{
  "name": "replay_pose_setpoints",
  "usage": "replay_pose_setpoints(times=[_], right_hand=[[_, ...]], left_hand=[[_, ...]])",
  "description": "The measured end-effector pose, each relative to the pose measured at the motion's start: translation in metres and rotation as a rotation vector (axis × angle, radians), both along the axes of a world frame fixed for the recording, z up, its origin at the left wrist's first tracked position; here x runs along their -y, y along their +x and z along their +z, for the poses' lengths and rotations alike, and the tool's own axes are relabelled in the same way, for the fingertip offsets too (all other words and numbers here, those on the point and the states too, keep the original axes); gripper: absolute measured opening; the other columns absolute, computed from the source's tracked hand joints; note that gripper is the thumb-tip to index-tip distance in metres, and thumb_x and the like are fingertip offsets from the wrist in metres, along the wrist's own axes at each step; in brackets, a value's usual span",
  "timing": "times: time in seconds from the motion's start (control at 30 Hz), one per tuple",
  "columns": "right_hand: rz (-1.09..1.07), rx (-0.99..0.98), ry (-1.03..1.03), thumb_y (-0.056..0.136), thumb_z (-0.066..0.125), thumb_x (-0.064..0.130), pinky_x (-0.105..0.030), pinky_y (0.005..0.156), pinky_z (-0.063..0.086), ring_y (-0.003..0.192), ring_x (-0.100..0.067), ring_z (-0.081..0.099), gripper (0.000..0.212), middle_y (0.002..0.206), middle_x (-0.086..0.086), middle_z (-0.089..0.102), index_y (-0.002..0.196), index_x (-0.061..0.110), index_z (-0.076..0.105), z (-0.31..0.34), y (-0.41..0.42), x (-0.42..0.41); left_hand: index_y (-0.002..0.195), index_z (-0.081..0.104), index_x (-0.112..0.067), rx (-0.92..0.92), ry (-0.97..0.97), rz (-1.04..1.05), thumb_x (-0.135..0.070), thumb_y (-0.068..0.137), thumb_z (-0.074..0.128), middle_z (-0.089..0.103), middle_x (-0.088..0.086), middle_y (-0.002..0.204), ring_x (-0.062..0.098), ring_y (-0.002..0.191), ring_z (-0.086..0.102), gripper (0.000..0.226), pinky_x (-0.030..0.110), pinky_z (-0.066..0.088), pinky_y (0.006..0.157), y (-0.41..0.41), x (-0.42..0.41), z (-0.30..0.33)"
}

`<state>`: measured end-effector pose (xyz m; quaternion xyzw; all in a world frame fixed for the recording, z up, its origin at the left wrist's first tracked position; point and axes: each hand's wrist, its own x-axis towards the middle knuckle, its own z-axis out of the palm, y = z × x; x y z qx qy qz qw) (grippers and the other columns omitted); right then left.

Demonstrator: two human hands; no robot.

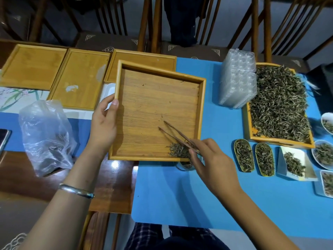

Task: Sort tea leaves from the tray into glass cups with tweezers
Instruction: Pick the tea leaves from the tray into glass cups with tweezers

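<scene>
A square bamboo tray (pixel 153 98) is tilted up at its far side, and my left hand (pixel 104 121) grips its left rim. A small heap of tea leaves (pixel 178 150) lies in the tray's near right corner. My right hand (pixel 214 163) holds wooden tweezers (pixel 173 131) with the tips apart over the tray floor, just beyond the heap. Under that corner a glass cup (pixel 185 166) with some leaves in it shows partly, mostly hidden by the tray and my right hand.
A large tray heaped with tea leaves (pixel 279 105) sits at the right, with stacked clear plastic cups (pixel 237 78) beside it. Small dishes and scoops of leaves (pixel 264 161) line the right front. Empty bamboo trays (pixel 79 78) and a plastic bag (pixel 46 134) lie left.
</scene>
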<state>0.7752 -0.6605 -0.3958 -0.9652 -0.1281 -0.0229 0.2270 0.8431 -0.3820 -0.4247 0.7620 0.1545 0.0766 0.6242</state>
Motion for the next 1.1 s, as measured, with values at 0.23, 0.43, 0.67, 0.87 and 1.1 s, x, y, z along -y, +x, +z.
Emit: replay_pose_setpoints(times=[0.23, 0.43, 0.67, 0.87, 1.1], right_hand=[[-0.085, 0.057, -0.004, 0.09, 0.053, 0.031, -0.036, 0.039, 0.049, 0.065, -0.026, 0.064, 0.028, 0.092, -0.001, 0.061, 0.111, 0.015, 0.064, 0.003, -0.018, 0.023], [-0.177, 0.017, 0.034, 0.093, 0.057, 0.025, -0.035, 0.05, 0.048, 0.07, -0.031, 0.062, 0.025, 0.097, -0.005, 0.06, 0.115, 0.014, 0.062, 0.003, 0.007, 0.008], [-0.166, -0.056, 0.018, 0.094, 0.056, 0.027, -0.032, 0.047, 0.046, 0.067, -0.028, 0.063, 0.026, 0.094, -0.003, 0.058, 0.117, 0.018, 0.061, -0.008, -0.01, 0.011], [-0.173, -0.081, -0.016, 0.087, 0.065, 0.022, -0.035, 0.038, 0.047, 0.062, -0.025, 0.064, 0.027, 0.093, 0.001, 0.061, 0.114, 0.021, 0.064, -0.018, -0.049, 0.027], [-0.198, -0.049, -0.022, 0.086, 0.065, 0.025, -0.031, 0.036, 0.043, 0.055, -0.023, 0.061, 0.023, 0.09, 0.002, 0.063, 0.108, 0.02, 0.067, -0.018, -0.063, 0.038]], left_hand=[[0.125, 0.057, -0.022, -0.003, 0.001, 0.006, -0.031, 0.104, 0.045, 0.066, -0.011, 0.108, -0.011, 0.09, 0.064, 0.026, 0.006, 0.048, 0.071, 0.0, 0.001, 0.001], [0.126, 0.059, -0.02, 0.01, -0.001, -0.008, -0.032, 0.104, 0.045, 0.067, -0.009, 0.108, -0.003, 0.093, 0.065, 0.029, 0.011, 0.049, 0.074, -0.001, 0.001, 0.003], [0.131, 0.057, -0.013, 0.025, -0.001, 0.002, -0.029, 0.104, 0.046, 0.066, -0.003, 0.115, -0.002, 0.098, 0.063, 0.034, 0.011, 0.048, 0.078, 0.001, 0.002, 0.003], [0.133, 0.055, -0.008, 0.035, 0.021, -0.012, -0.028, 0.104, 0.045, 0.065, 0.002, 0.118, -0.002, 0.1, 0.063, 0.037, 0.009, 0.048, 0.079, 0.002, 0.002, 0.003], [0.133, 0.055, -0.009, 0.033, 0.028, -0.002, -0.029, 0.104, 0.045, 0.066, -0.003, 0.112, -0.008, 0.093, 0.063, 0.036, 0.008, 0.047, 0.074, 0.001, 0.002, 0.003]])
